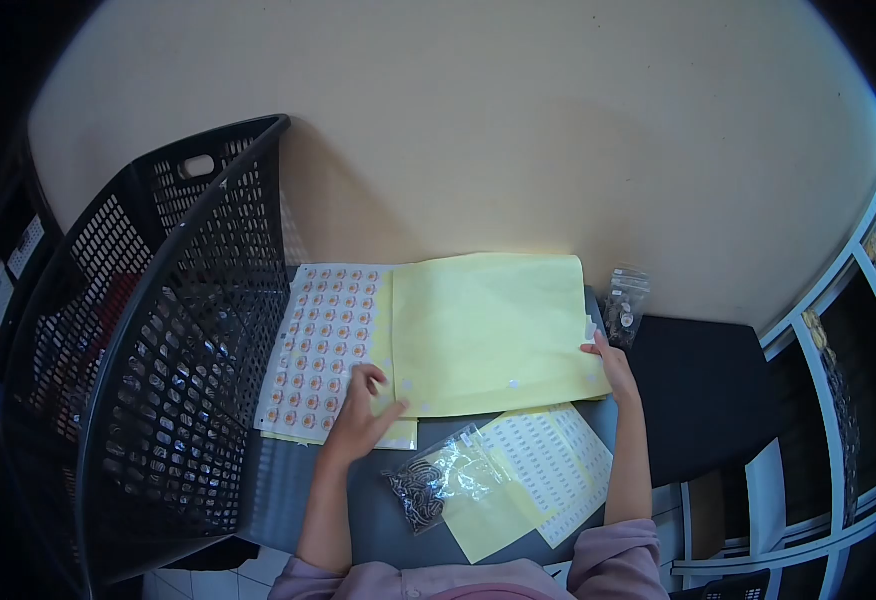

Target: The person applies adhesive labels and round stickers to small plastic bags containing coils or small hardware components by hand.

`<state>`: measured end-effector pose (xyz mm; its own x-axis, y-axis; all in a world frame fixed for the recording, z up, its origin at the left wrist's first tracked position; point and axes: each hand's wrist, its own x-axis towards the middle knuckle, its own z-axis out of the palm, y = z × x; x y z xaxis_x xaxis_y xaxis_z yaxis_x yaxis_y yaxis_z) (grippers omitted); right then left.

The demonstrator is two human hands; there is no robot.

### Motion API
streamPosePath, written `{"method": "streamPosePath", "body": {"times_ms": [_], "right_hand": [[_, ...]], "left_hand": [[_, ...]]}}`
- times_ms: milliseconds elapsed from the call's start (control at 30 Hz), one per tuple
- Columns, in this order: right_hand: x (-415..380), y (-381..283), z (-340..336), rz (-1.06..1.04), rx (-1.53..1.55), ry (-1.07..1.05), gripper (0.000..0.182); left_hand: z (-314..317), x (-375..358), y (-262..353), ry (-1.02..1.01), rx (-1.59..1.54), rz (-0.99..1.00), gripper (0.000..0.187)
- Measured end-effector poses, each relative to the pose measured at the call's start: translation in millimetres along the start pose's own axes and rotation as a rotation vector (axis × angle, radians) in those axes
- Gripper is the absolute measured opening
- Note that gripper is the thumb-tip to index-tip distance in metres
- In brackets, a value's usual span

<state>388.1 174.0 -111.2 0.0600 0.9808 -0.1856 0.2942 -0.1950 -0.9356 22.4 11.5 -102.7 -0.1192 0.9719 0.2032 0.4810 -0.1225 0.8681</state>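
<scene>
A stack of pale yellow paper sheets [488,330], with a few small white bits near its lower edge, lies across the grey table. At its right edge my right hand [614,370] grips the paper, thumb on top and the other fingers mostly hidden. My left hand [360,418] is over the lower left, fingers bent and thumb apart, with nothing visible between them. Under and beside that hand lies a white sticker sheet [320,345] printed with rows of small round designs, partly overlapped by the yellow sheets.
A tall black plastic basket [183,225] stands at the left. Nearer me lie a clear bag of dark, striped small pieces [420,490] and printed label sheets [563,455]. Another small clear bag [623,305] is by the wall at right. White-framed shelving [828,310] curves along the far right.
</scene>
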Motion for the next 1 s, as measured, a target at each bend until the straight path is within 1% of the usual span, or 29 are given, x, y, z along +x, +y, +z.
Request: {"method": "streamPosePath", "body": {"times_ms": [33,67,100,133,167,233,300,367,400,433,500,533,600,633,700,733,767,800,833,867,900,933,967,1000], "right_hand": [[1,5,-2,-0.022,-0.107,0.040,0.055],[3,9,-2,-0.046,-0.211,0.079,0.055],[0,5,-2,-0.048,-0.209,0.077,0.055],[-7,0,-4,-0.044,-0.253,0.112,0.054],[-11,-2,-5,-0.037,-0.297,0.148,0.054],[-12,1,-6,-0.020,-0.347,0.163,0.054],[-18,-2,-6,-0.007,-0.398,0.183,0.054],[-34,-16,1,0.024,-0.728,0.236,0.057],[-39,-20,1,0.059,-0.753,0.204,0.058],[-39,-21,1,0.057,-0.753,0.205,0.058],[-39,-19,1,0.019,-0.696,0.253,0.056],[-35,-13,1,0.020,-0.695,0.255,0.056],[-23,1,3,-0.058,-0.441,0.297,0.053],[-21,3,4,-0.059,-0.439,0.298,0.053],[-20,5,12,-0.051,-0.480,0.302,0.050],[-22,3,16,-0.053,-0.479,0.301,0.050],[-23,1,18,-0.105,-0.560,0.350,0.048],[-25,1,20,-0.156,-0.641,0.399,0.047],[-26,5,21,-0.155,-0.642,0.397,0.047],[-25,12,23,-0.337,-0.785,0.569,0.041],[-27,12,26,-0.524,-0.921,0.742,0.035],[-28,8,26,-0.524,-0.921,0.739,0.035],[-35,-8,27,-0.658,-0.676,0.721,0.027],[-43,-23,27,-0.781,-0.428,0.694,0.019]], "left_hand": [[-4,-5,13,-0.001,0.001,-0.002,0.050],[-8,-8,24,-0.195,0.041,-0.099,0.051],[-9,-10,31,-0.386,0.080,-0.195,0.053],[-6,-15,31,-0.396,0.103,-0.204,0.059],[-2,-18,32,-0.397,0.103,-0.207,0.059],[5,-24,34,-0.513,0.183,-0.174,0.063],[11,-27,29,-0.522,0.189,-0.151,0.062],[13,-27,29,-0.609,0.232,-0.084,0.062],[13,-27,26,-0.622,0.221,-0.048,0.059],[12,-26,27,-0.620,0.221,-0.046,0.059],[10,-23,30,-0.768,0.139,-0.039,0.045],[9,-22,30,-0.770,0.139,-0.037,0.045],[8,-20,32,-0.924,-0.127,-0.047,0.027],[9,-21,31,-0.923,-0.125,-0.046,0.027],[15,-24,25,-0.786,-0.382,-0.011,0.015],[16,-22,21,-0.759,-0.319,-0.001,0.014],[17,-21,22,-0.757,-0.320,-0.001,0.014],[18,-18,28,-0.668,-0.449,-0.037,0.012],[19,-17,32,-0.576,-0.575,-0.073,0.010],[26,-15,23,-0.533,-0.732,-0.080,0.009],[30,-14,23,-0.531,-0.732,-0.081,0.009],[33,-13,26,-0.432,-0.908,-0.169,0.009],[38,-12,27,-0.327,-1.080,-0.256,0.010],[43,-13,23,-0.244,-1.124,-0.304,0.011]]}}
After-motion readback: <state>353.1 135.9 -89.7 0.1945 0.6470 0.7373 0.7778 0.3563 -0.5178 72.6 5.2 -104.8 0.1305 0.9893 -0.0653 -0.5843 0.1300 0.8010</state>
